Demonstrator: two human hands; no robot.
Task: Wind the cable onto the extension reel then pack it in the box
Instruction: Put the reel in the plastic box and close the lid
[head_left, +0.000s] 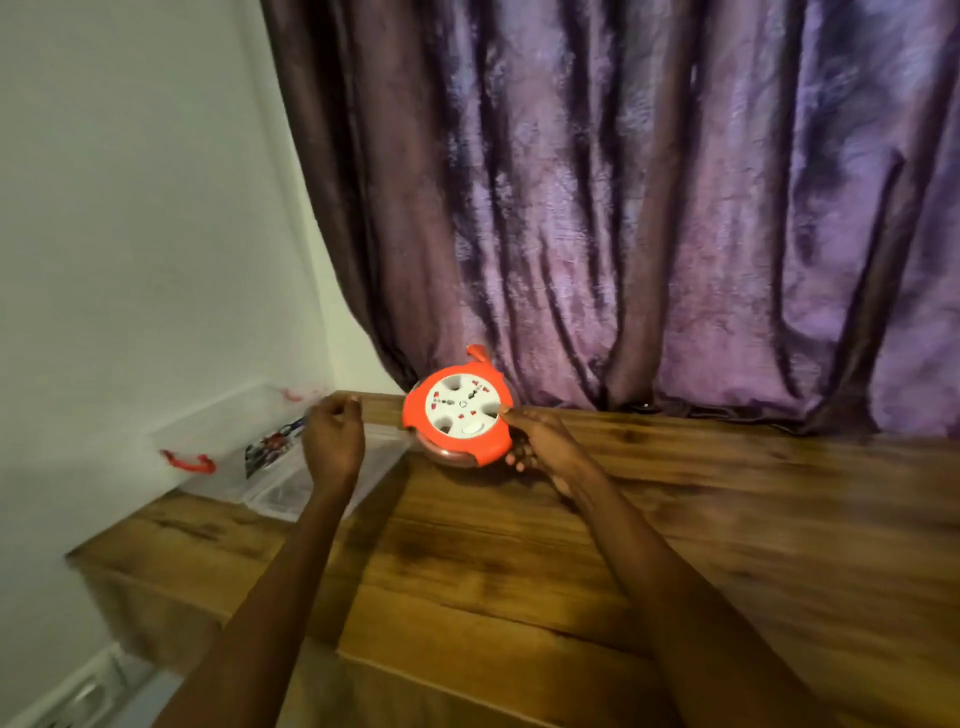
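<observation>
**Reel Held at Box Edge**

At the tabletop's (649, 519) far left, the right hand (540, 441) holds the extension reel (460, 421) by its rim, tilted, just beside the clear box (223, 441), presumably for packing. The left hand (332, 441) hovers over the box, its grip curled, apparently empty. Blur hides the cable and the box contents.

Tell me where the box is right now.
The clear box with red handles sits at the table's far-left end against the wall, left of the reel, partly behind the left hand.
</observation>
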